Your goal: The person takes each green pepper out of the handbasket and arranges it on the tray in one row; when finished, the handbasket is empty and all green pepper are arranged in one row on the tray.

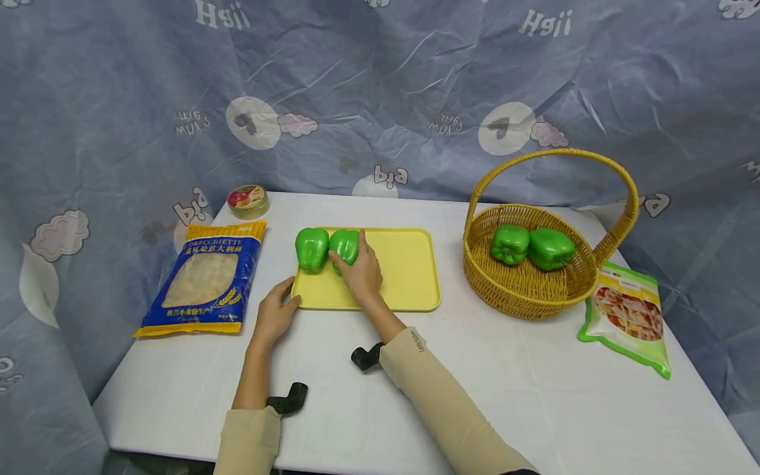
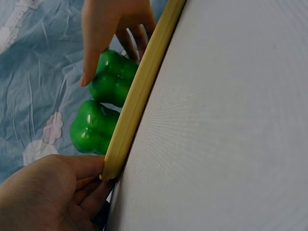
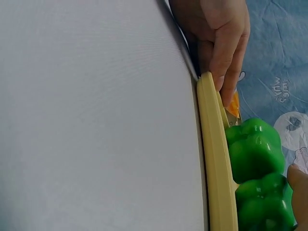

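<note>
Two green bell peppers lie side by side at the left end of a yellow tray (image 1: 410,270). My right hand (image 1: 361,274) holds the right-hand pepper (image 1: 344,245), its thumb on the left side and its fingers along the right. In the left wrist view that hand (image 2: 113,24) reaches down over the same pepper (image 2: 113,79). The other pepper (image 1: 311,249) stands just left of it. At the tray's near left corner, my left hand (image 1: 276,311) grips the rim; the left wrist view shows this hand (image 2: 53,192) with fingertips at that corner.
A wicker basket (image 1: 505,297) with a tall handle stands at right, two more green peppers (image 1: 531,247) inside. Beside it lies a green-and-white food packet (image 1: 629,316). On the left are a blue-and-yellow pasta bag (image 1: 202,280) and a round tin (image 1: 248,202). A patterned cloth (image 1: 356,99) hangs behind.
</note>
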Available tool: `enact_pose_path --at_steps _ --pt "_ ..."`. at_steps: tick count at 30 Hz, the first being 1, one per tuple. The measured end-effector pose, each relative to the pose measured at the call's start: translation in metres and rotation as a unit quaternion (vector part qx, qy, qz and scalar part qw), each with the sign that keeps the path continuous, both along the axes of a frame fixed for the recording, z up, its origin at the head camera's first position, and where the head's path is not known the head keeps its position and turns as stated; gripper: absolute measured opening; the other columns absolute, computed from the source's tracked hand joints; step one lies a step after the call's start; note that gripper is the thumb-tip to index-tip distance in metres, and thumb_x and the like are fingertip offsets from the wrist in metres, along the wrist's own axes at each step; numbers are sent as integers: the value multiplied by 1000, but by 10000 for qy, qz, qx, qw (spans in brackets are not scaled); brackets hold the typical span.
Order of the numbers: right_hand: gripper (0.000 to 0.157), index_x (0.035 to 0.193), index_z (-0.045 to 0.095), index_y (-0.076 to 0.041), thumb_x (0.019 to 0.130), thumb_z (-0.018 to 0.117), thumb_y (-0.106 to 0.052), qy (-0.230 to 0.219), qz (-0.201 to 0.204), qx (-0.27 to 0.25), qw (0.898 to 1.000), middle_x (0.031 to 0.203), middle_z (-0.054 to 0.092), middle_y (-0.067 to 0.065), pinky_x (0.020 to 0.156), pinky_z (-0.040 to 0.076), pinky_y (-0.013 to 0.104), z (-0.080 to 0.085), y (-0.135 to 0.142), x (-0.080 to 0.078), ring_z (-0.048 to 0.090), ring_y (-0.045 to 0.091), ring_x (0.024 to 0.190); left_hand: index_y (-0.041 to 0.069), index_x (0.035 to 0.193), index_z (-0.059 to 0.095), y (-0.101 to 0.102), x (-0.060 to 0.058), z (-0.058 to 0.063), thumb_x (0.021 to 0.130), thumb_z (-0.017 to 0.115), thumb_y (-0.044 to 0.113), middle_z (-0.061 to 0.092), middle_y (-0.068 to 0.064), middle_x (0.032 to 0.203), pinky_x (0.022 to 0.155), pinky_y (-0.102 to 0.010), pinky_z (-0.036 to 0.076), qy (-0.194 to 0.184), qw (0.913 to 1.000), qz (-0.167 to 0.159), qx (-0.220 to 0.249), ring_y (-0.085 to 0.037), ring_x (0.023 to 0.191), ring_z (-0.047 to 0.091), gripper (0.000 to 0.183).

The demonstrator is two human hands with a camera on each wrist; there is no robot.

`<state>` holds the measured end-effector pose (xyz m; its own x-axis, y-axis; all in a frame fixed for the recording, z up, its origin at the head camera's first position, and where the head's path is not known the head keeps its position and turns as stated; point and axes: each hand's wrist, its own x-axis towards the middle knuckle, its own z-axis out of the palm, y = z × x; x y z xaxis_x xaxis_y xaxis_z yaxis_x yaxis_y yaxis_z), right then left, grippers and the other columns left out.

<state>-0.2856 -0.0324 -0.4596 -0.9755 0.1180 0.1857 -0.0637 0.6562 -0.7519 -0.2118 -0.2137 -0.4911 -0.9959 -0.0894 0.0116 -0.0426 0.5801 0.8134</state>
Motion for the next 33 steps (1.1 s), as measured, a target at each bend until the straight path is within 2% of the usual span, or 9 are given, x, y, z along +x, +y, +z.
enact_pose_path --at_steps 6,9,12,15,20,23,27,30,33 --pt "90 148 23 -16 78 62 -58 52 62 -154 9998 136 45 12 85 48 47 3 9 2 48 29 118 5 142 35 0 -1 -2 95 51 17 39 -15 142 110 -43 23 -29 10000 1 -15 -30 132 31 51" --pt "86 148 23 -15 81 62 -54 281 287 -306 9987 138 42 13 86 48 42 9 18 2 50 29 115 5 141 36 1 -1 -2 95 51 17 39 -15 142 110 -43 23 -58 10000 3 -23 -29 132 32 51" --pt "77 146 27 -14 85 63 -44 765 694 -559 9931 140 38 14 81 49 37 22 33 3 53 29 106 5 141 36 2 -1 -2 95 51 17 39 -15 142 110 -42 23 -59 10000 -2 -17 -29 132 31 51" --pt "67 142 36 -12 86 64 -37 1326 1098 -728 9824 139 37 14 78 48 34 37 53 4 54 29 99 5 142 35 2 -1 -2 95 51 17 39 -15 142 110 -42 22 -56 10000 8 -22 -29 132 31 51" --pt "51 132 48 -8 87 64 -27 2316 1305 -769 9609 131 44 13 79 49 39 59 101 9 55 28 95 5 142 35 2 1 -1 94 51 17 38 -16 142 110 -44 22 -73 10000 38 -40 -30 132 30 51" --pt "38 123 56 -5 88 63 -19 2950 1156 -837 9448 122 51 12 75 49 41 64 137 14 58 28 90 4 142 35 2 1 -1 94 51 16 38 -16 142 110 -44 22 -90 9999 24 -57 -31 132 31 51" --pt "28 113 61 -1 87 63 -9 3495 538 -877 9313 109 57 13 70 48 40 67 184 19 59 30 84 4 141 36 1 0 -1 94 51 17 38 -16 142 110 -44 23 -79 9999 40 -94 -31 132 31 51" --pt "31 115 59 0 85 64 -8 3458 -93 -848 9344 109 56 14 70 48 39 69 218 18 58 32 85 4 141 37 2 -1 -2 94 51 16 39 -16 141 110 -43 23 -45 9999 81 -87 -30 132 31 50" --pt "43 124 52 -4 85 67 -12 3100 -548 -834 9455 117 53 13 77 46 41 73 249 13 55 32 92 4 141 37 2 -1 -2 94 51 16 39 -16 141 110 -43 23 -34 9999 65 -78 -30 132 32 50"
